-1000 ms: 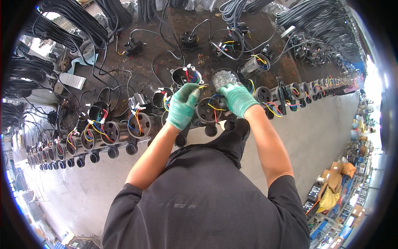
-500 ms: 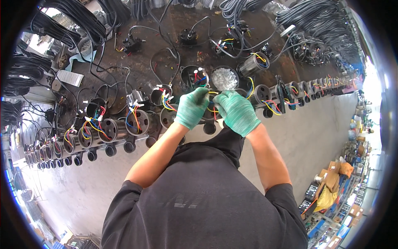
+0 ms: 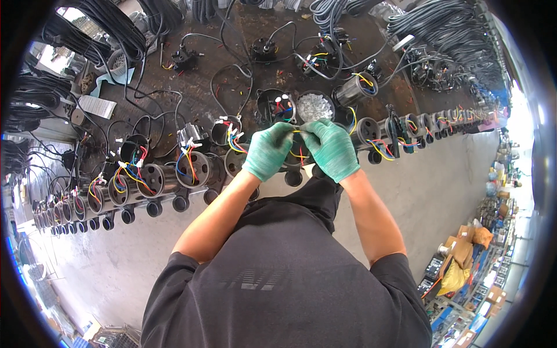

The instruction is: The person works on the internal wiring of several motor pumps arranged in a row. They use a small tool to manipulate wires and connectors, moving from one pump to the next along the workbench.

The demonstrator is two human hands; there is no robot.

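Note:
Both hands wear green gloves and meet at the near edge of the bench. My left hand [image 3: 269,149] is closed in a pinch on a yellow wire [image 3: 297,131]. From the other side my right hand [image 3: 331,149] pinches the same wire, and the fingertips nearly touch. Below the hands, red and yellow leads come out of a metal motor housing, mostly hidden by the gloves. Just beyond my right hand sits a round bowl of clear plastic caps [image 3: 315,108]. A black round cover [image 3: 274,108] with white-capped wires lies past my left hand.
A row of steel cylinders [image 3: 152,181] with coloured wires lines the bench edge on both sides. One steel cylinder [image 3: 355,88] lies farther back. Bundles of black cable [image 3: 435,26] fill the far side. Looped cords and black covers [image 3: 264,51] spread over the dark bench [image 3: 191,93].
My right hand has shifted slightly, and its fingers have turned inward. More of the yellow wire now shows between the two hands.

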